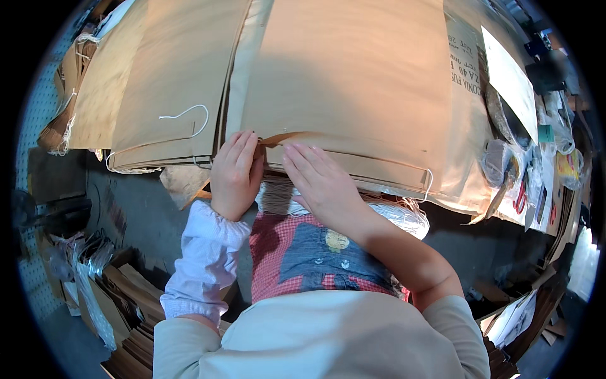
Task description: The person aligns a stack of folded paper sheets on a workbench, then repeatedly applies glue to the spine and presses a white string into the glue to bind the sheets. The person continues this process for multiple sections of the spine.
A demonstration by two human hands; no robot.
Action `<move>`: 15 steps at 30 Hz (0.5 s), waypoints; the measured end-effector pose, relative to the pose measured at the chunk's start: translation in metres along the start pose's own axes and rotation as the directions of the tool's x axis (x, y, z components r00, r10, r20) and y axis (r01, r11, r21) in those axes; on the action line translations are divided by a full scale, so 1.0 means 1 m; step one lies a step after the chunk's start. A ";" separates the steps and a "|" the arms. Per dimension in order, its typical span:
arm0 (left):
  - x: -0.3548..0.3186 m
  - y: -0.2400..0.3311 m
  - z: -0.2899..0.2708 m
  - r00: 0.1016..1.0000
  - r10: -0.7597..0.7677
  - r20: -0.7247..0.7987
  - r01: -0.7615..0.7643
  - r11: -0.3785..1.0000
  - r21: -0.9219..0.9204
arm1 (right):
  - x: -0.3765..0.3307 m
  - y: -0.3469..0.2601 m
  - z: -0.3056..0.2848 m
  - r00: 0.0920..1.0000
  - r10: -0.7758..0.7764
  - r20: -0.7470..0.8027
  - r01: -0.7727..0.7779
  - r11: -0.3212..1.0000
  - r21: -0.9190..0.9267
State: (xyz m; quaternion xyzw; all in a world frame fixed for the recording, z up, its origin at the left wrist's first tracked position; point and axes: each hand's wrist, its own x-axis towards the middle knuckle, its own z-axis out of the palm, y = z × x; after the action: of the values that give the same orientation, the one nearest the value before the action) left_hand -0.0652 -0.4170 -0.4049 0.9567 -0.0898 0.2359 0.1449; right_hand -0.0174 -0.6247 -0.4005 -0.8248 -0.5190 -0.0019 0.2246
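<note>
Two sets of fingers meet at a narrow brown paper strip point(281, 138) on the front edge of the big paper sheet stack point(353, 82). The left hand point(235, 174) lies flat with fingers closed together, their tips pinning the strip's left end; the right hand point(319, 180) presses flat, fingers slightly spread, just right of it. This looks like folding or gluing the edge. Next would call for smoothing rightward toward the white cord loop point(428, 180). A second white cord handle point(189, 117) lies left of the strip.

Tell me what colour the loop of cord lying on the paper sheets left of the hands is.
White: the cord loop lies on tan brown paper sheets, clearest in the head view.
</note>
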 end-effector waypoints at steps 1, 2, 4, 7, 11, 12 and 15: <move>-0.002 -0.002 0.004 0.999 -0.010 -0.040 0.010 1.000 0.012 | 0.006 0.000 0.007 1.000 -0.002 0.009 0.002 1.000 -0.025; -0.005 -0.004 0.008 0.999 0.004 -0.048 -0.003 1.000 0.017 | 0.011 0.001 0.011 1.000 -0.007 0.022 0.009 0.999 -0.049; -0.010 -0.010 0.014 0.998 0.032 -0.060 -0.030 0.999 0.026 | 0.018 0.005 0.011 0.999 0.011 0.051 -0.008 0.999 -0.053; -0.013 -0.013 0.017 0.997 0.028 -0.077 -0.028 1.000 0.006 | 0.022 0.009 0.012 0.997 0.030 0.076 -0.025 0.998 -0.066; -0.020 -0.018 0.016 0.995 0.045 -0.090 -0.047 0.999 -0.017 | 0.025 0.009 0.011 0.996 0.034 0.080 -0.026 0.995 -0.092; -0.021 -0.019 0.015 0.994 0.056 -0.093 -0.058 0.998 -0.028 | 0.025 0.009 0.011 0.996 0.042 0.082 -0.035 0.996 -0.085; -0.018 -0.021 0.005 0.995 0.089 0.033 -0.088 0.996 -0.027 | 0.026 0.009 0.011 0.995 0.056 0.081 -0.051 0.997 -0.062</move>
State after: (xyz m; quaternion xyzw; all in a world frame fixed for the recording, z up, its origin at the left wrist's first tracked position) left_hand -0.0736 -0.3974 -0.4227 0.9537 -0.1376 0.2245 0.1450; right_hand 0.0000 -0.6019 -0.4078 -0.8442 -0.5051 0.0227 0.1781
